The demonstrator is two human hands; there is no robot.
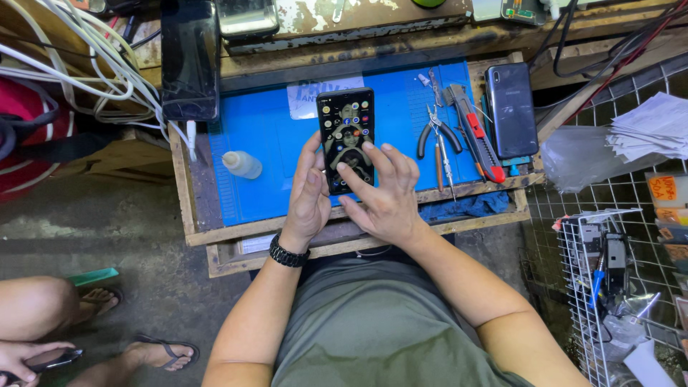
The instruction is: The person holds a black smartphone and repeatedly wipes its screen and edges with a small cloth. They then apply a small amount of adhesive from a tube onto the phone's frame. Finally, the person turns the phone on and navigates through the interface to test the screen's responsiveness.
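Note:
A black smartphone [346,132] with a lit screen full of coloured icons stands upright over the blue work mat [265,179]. My left hand [308,193], with a black watch on its wrist, holds the phone along its left edge and from behind. My right hand [383,193] rests against the phone's lower right part, its index finger touching the screen near the bottom.
A small clear bottle [242,164] lies on the mat at left. Pliers [435,136], tweezers, a red utility knife [474,136] and a second dark phone [511,109] lie at right. White cables and another phone [189,57] sit at the back left. Another person's legs show at lower left.

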